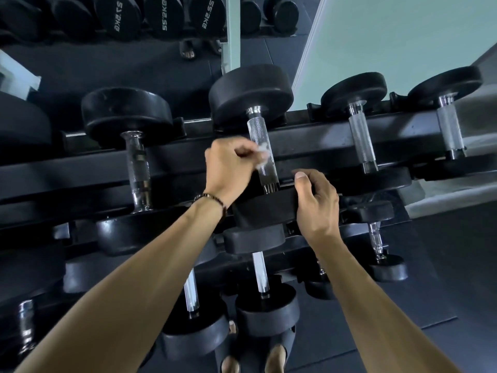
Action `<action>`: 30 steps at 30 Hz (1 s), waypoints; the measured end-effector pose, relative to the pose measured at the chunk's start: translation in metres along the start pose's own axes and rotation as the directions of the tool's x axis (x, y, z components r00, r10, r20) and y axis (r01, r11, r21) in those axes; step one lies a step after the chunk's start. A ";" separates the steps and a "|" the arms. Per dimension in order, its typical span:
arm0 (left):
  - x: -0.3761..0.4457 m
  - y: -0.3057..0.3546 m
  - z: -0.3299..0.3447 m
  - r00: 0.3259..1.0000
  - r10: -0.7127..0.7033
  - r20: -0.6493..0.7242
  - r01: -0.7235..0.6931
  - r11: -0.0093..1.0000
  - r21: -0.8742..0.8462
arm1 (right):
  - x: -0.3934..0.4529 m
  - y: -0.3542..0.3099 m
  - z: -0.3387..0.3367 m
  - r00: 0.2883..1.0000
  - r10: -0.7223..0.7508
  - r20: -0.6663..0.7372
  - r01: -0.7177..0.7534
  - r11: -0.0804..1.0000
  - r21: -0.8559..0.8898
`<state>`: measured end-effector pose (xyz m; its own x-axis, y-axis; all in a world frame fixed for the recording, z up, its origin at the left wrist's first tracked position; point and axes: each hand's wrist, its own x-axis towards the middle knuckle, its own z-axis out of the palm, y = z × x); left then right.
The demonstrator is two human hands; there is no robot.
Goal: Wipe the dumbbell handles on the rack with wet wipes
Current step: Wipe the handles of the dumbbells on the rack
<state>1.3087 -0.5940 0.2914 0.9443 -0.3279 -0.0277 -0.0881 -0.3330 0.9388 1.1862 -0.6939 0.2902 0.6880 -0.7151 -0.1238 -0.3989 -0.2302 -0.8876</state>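
A black dumbbell with a knurled chrome handle [259, 141] lies across the top tier of the black rack [317, 141], in the middle of the view. My left hand [228, 168] is closed on a small white wet wipe [262, 154] and presses it against the left side of that handle. My right hand [316, 203] grips the near black head [263, 211] of the same dumbbell, thumb on its top edge. The far head [250, 92] rests against the mirror side.
Other dumbbells lie on the top tier to the left [135, 168] and right [361, 141], [450, 130]. Lower tiers hold more dumbbells [261, 273]. A mirror [134, 49] stands behind the rack. My sandalled feet [269, 356] are on the dark floor below.
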 end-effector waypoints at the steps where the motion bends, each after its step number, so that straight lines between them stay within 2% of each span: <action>1: 0.007 0.001 0.003 0.996 -0.025 -0.088 0.021 0.999 -0.050 | 0.000 0.000 0.000 1.000 -0.005 0.000 0.005 1.000 -0.004; 3: 0.012 0.003 0.008 0.984 -0.042 -0.171 0.029 0.996 -0.080 | 0.001 0.002 0.000 1.000 -0.012 0.001 0.012 1.000 -0.007; 8: -0.005 0.001 0.001 0.997 -0.011 0.073 0.007 0.999 0.052 | 0.002 0.004 -0.001 1.000 -0.016 -0.004 0.016 1.000 0.001; 9: -0.003 0.001 0.001 0.998 -0.020 0.054 0.018 0.999 0.037 | 0.002 0.004 0.000 1.000 -0.016 -0.006 0.016 1.000 0.002; 11: 0.011 0.004 0.006 0.988 -0.111 -0.107 0.101 0.990 -0.096 | 0.002 0.004 0.000 1.000 -0.013 -0.006 0.013 1.000 0.001; 14: 0.033 0.012 0.019 0.911 -0.289 -0.293 0.189 0.926 -0.327 | 0.003 0.005 0.000 1.000 -0.018 -0.010 0.018 1.000 0.014; 16: 0.027 0.010 0.021 0.923 -0.289 -0.253 0.201 0.925 -0.324 | 0.004 0.006 0.000 1.000 -0.013 -0.012 0.014 1.000 0.026; 18: 0.007 0.003 0.016 0.970 -0.207 -0.126 0.180 0.963 -0.200 | 0.004 0.006 -0.001 1.000 0.005 -0.014 -0.005 0.999 0.039; 20: -0.004 -0.001 0.012 0.981 -0.189 -0.047 0.179 0.970 -0.165 | 0.004 0.006 -0.001 1.000 0.011 -0.017 -0.011 0.999 0.046; 22: 0.009 0.006 0.012 0.964 -0.225 -0.143 0.189 0.955 -0.226 | 0.004 0.005 0.000 1.000 0.003 -0.018 -0.002 0.999 0.049; 25: 0.041 0.016 0.021 0.890 -0.359 -0.281 0.235 0.890 -0.392 | 0.004 0.006 -0.001 1.000 -0.006 -0.007 0.006 0.998 0.057; 27: 0.046 0.009 0.025 0.869 -0.421 -0.259 0.266 0.840 -0.472 | 0.005 0.006 -0.003 1.000 0.004 0.007 -0.004 0.998 0.069; 30: 0.020 -0.008 0.018 0.887 -0.455 -0.083 0.364 0.797 -0.482 | 0.005 0.005 -0.004 0.999 0.030 0.019 -0.031 0.997 0.073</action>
<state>1.3230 -0.6140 0.2771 0.9037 -0.0660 -0.4230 0.4260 0.0410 0.9038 1.1854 -0.7009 0.2871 0.6875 -0.7086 -0.1588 -0.3751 -0.1593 -0.9132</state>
